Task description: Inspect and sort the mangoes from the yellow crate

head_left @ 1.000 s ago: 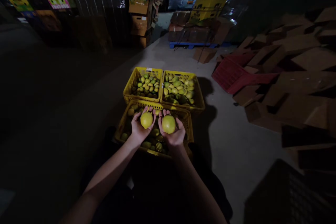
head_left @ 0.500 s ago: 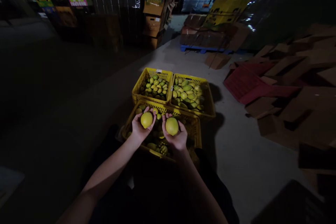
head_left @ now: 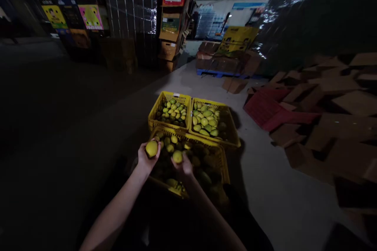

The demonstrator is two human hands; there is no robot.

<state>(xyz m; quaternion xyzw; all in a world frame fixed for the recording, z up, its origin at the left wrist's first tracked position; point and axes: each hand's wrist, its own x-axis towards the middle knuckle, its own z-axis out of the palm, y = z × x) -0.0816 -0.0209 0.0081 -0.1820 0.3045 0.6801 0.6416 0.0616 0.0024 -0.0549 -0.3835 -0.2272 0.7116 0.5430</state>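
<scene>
My left hand (head_left: 143,157) is wrapped round a yellow lemon (head_left: 151,148) above the left side of the front yellow crate (head_left: 225,166). My right hand (head_left: 186,167) grips a greener lemon (head_left: 177,157) over the middle of that crate, its fingers partly hidden and a little blurred. Several yellow-green fruits (head_left: 174,139) lie in the front crate, much of it in shadow. Behind it, side by side, stand a left crate (head_left: 151,117) with smaller yellow-green fruits and a right crate (head_left: 235,135) with larger-looking ones.
A red crate (head_left: 262,108) lies tilted on the right beside a heap of cardboard boxes (head_left: 332,133). A blue pallet (head_left: 218,73) with boxes stands farther back. Stacked cartons (head_left: 169,25) rise behind the crates. The concrete floor (head_left: 259,180) is dim.
Both hands have moved left, and the right hand has turned over with its lemon, lower into the front crate's area. The view has tilted up, so the crates sit lower in it.
</scene>
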